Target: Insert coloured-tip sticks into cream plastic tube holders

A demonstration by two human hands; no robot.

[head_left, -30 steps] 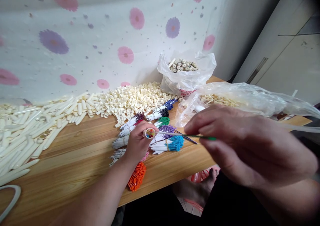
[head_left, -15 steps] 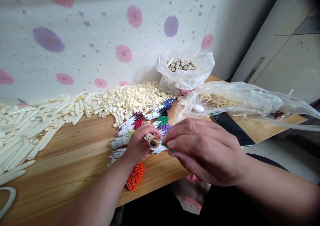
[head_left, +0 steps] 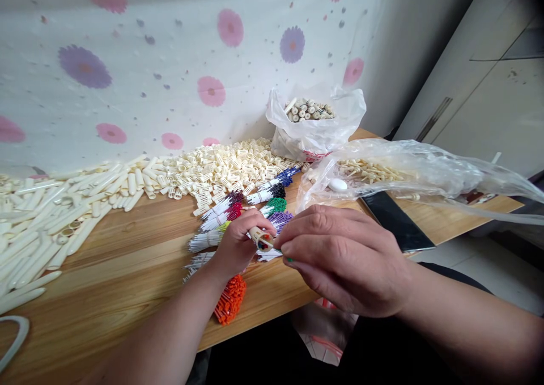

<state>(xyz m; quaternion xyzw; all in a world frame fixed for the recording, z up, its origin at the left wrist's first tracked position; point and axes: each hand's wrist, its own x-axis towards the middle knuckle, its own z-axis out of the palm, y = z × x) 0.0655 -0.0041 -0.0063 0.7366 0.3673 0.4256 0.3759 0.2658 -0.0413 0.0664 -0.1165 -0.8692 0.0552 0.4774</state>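
Observation:
My left hand [head_left: 240, 243] is closed around a cream slotted pen sleeve [head_left: 257, 236], its open end turned toward my right hand. Red and other coloured tips show inside that end. My right hand [head_left: 348, 254] pinches a thin pen refill [head_left: 278, 251] with a green end, mostly hidden by the fingers; its front part is at the sleeve's mouth. Behind and below my left hand lie bundles of white refills with coloured ends, among them a green bundle [head_left: 274, 205], a purple bundle [head_left: 281, 220] and an orange bundle [head_left: 230, 299].
Cream slotted sleeves [head_left: 229, 166] are heaped along the flowered curtain [head_left: 170, 45]. Long cream pen barrels [head_left: 46, 220] cover the table's left side. A white bag [head_left: 297, 138] of parts, a clear plastic bag [head_left: 429, 164] and a black flat object [head_left: 399, 223] stand or lie at right.
My right hand has moved slightly left, closer to the sleeve, and less of the refill's green end shows. My left hand keeps its hold almost unmoved.

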